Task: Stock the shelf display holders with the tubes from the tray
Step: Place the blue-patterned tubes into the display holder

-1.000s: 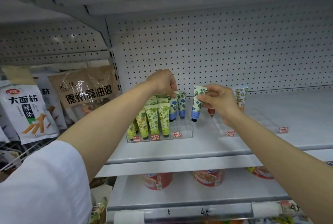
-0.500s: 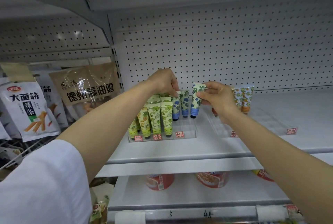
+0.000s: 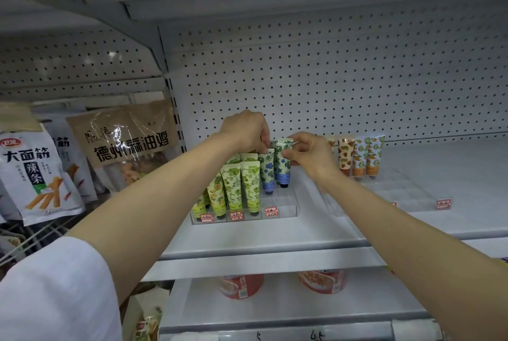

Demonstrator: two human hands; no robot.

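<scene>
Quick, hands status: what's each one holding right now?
Left hand: fingers pinch the top of a blue-flower tube standing in the clear holder.
Right hand: grips another blue-flower tube.

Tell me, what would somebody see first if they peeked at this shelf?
Two bare arms reach to the middle of the white shelf, where the right hand pinches a blue-flowered tube into the clear holder. The left hand touches the tubes beside it, behind green-patterned tubes. Big snack bags hang at the left.
</scene>
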